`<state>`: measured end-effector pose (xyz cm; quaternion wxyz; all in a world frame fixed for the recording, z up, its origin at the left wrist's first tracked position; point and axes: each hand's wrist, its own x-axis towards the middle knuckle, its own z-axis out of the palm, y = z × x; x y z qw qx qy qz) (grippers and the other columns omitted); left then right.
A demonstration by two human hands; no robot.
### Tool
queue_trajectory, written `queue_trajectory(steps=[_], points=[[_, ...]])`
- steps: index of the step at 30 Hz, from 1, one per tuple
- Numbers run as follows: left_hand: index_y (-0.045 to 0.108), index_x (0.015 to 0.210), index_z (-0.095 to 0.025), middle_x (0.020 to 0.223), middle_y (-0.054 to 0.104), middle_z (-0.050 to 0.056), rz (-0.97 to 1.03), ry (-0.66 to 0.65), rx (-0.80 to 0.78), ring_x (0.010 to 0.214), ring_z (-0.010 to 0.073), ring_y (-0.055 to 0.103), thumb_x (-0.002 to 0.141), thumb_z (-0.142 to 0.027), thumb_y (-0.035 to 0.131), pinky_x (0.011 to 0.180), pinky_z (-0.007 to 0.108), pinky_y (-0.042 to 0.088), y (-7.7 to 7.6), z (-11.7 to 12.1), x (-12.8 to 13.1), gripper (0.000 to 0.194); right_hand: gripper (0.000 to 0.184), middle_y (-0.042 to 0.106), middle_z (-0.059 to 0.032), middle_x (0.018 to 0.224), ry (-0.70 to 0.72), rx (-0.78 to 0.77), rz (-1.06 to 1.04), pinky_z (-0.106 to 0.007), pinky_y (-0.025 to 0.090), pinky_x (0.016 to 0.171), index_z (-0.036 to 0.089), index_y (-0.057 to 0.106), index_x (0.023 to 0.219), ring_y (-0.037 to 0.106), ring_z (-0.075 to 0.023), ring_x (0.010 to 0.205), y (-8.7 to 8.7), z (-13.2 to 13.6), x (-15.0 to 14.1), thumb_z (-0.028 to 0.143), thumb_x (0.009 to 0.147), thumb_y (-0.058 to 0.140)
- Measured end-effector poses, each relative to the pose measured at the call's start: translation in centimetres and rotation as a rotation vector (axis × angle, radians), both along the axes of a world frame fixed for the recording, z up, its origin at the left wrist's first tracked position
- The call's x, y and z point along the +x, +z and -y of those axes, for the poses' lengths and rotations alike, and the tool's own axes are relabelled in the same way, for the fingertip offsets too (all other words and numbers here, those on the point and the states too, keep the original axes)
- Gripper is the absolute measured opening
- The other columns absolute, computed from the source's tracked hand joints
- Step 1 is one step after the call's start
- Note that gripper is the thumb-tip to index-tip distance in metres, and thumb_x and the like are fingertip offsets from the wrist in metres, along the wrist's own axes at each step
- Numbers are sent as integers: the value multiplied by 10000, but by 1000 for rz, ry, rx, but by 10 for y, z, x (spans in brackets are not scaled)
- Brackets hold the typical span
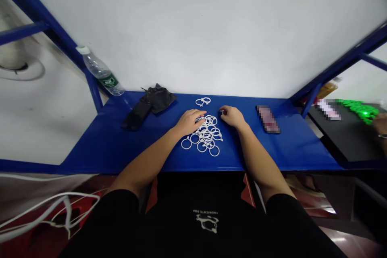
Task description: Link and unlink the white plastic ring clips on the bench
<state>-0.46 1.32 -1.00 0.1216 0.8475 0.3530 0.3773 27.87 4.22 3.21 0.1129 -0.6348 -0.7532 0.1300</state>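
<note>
1. Work location: a loose pile of white rings (208, 140) lies mid-length on the blue worktop (281, 153), its lower rings toward the near edge. Two separate rings (202, 102) lie beyond it, close to the far edge.
2. Left hand (191, 121): partly open over the pile's far-left side, thumb apart from the fingertips; no closed grip is visible.
3. Right hand (232, 116): just beside the pile's far-right side, fingers curled. Whether it holds a ring cannot be told.
4. Step in hand, by judgement: handling rings at the pile. The next move appears to call for separating one ring from its overlapping neighbours without dragging others.
5. Markings: the bottle (99, 68) at the far-left corner bears a green label with pale characters, too small to read. The black shirt (181, 225) carries inverted pale lettering, not reliably legible.
</note>
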Motion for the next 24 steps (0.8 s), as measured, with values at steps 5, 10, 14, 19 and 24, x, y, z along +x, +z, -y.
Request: queue_trajectory(steps=[5,10,14,19,24], points=[[757,1336,-217,1106,831,71,74,21,85,1037,232,786,1089,-295,722,980,455,605,3,3,0,262,588,813,-54,1054,258,198,-371,-317,581,803,199,708,1478,703,-177,766,3,17,-22,131,899,629],[801,1188,-227,1055,843,63,117,102,151,999,237,795,1088,-334,733,932,432,591,3,5,1,162,441,785,-42,1042,489,346,-529,-305,563,755,238,750,1385,637,-141,718,5,37,-46,182,965,629],[803,1030,-232,939,836,42,147,201,189,908,228,794,1072,-361,760,893,420,581,3,4,1,142,383,771,-27,1006,540,366,-541,-298,545,735,254,762,1352,621,-134,713,4,42,-53,198,1003,616],[812,1035,-243,975,852,53,145,135,228,915,228,802,1104,-356,709,886,429,580,5,5,1,168,244,782,-43,986,527,349,-551,-333,562,800,254,795,1223,675,-173,819,5,43,-55,304,1097,592],[824,1015,-252,985,853,59,56,128,152,929,228,791,1132,-401,648,904,446,579,8,8,0,258,246,802,-62,1002,452,269,-558,-357,582,875,251,790,1084,720,-203,896,10,47,-56,369,1112,576]])
